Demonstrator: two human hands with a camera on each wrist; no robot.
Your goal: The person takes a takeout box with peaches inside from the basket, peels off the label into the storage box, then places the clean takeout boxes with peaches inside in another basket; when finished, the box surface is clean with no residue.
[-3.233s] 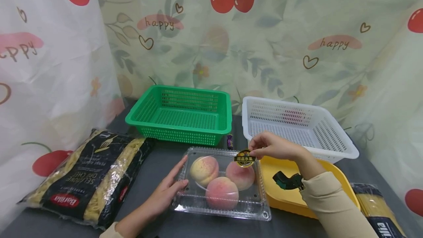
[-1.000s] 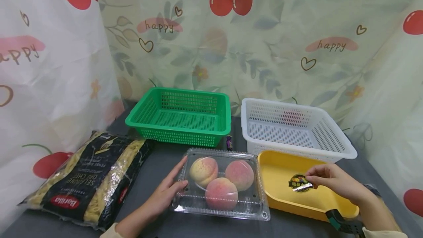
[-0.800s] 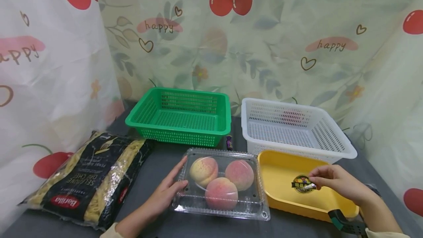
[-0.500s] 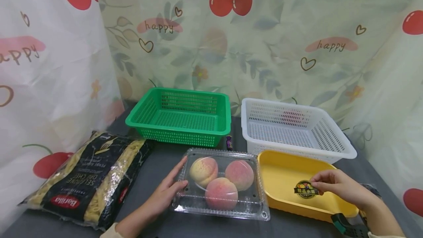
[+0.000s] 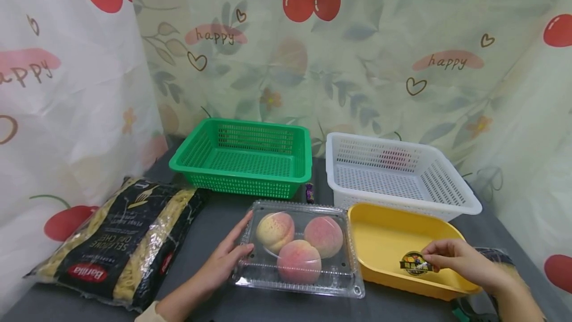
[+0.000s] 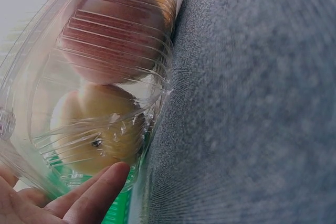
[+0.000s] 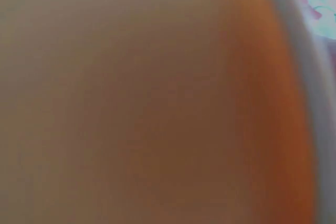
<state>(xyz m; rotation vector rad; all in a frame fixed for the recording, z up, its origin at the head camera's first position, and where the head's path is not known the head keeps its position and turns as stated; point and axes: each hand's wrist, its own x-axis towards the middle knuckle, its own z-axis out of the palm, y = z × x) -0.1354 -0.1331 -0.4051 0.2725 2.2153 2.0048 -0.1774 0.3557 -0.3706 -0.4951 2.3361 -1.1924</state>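
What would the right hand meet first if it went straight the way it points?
For the right hand, probably the yellow tray, at its left wall; if higher, perhaps the clear box.

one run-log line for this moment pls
left hand: touches clear container on its left side | right hand: pinches round label over yellow tray | label-tray contact: unclear | container: holds three peaches

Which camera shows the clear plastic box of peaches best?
The head view, showing the clear plastic box nearly whole, with three peaches inside. The left wrist view shows part, close up, with the left hand; in the blurred right wrist view, I can't make it out.
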